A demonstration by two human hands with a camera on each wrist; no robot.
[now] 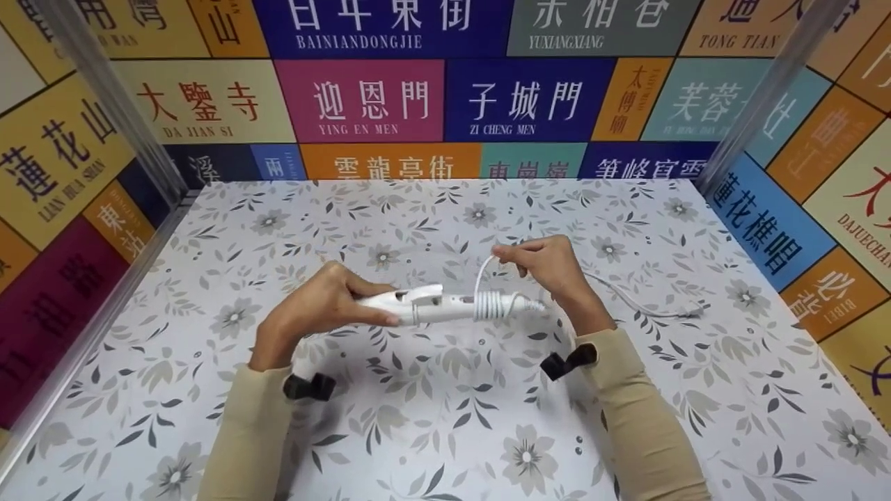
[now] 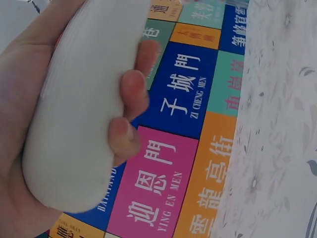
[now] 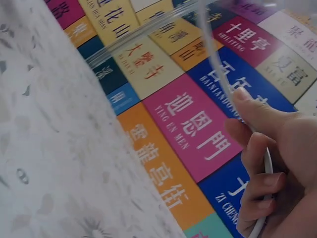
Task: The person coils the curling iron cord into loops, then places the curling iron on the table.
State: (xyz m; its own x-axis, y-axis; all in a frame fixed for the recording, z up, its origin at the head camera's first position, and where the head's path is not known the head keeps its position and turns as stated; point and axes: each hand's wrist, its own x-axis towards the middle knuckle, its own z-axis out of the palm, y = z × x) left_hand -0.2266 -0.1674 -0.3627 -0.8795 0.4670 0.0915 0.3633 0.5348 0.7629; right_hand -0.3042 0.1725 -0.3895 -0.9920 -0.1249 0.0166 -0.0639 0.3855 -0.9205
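My left hand point(image 1: 341, 299) grips the smooth, rounded end of a white hair curler point(image 1: 449, 309), its fingers wrapped round the body. A small raised lever stands up on the curler's middle. Several turns of white cord point(image 1: 491, 305) are wound round its other end. Above and to the right of these turns, my right hand point(image 1: 550, 263) pinches the cord between thumb and forefinger. In the right wrist view the cord point(image 3: 268, 163) also runs through the curled fingers of that hand. Part of the curler is hidden by the left hand.
The cord's loose end trails right over the flower-patterned tabletop point(image 1: 418, 417) to a plug point(image 1: 696, 310). Colourful panels point(image 1: 358, 101) with Chinese lettering stand behind and beside the table. Each wrist carries a black mount, the left one point(image 1: 308, 387) and the right one point(image 1: 569, 361).
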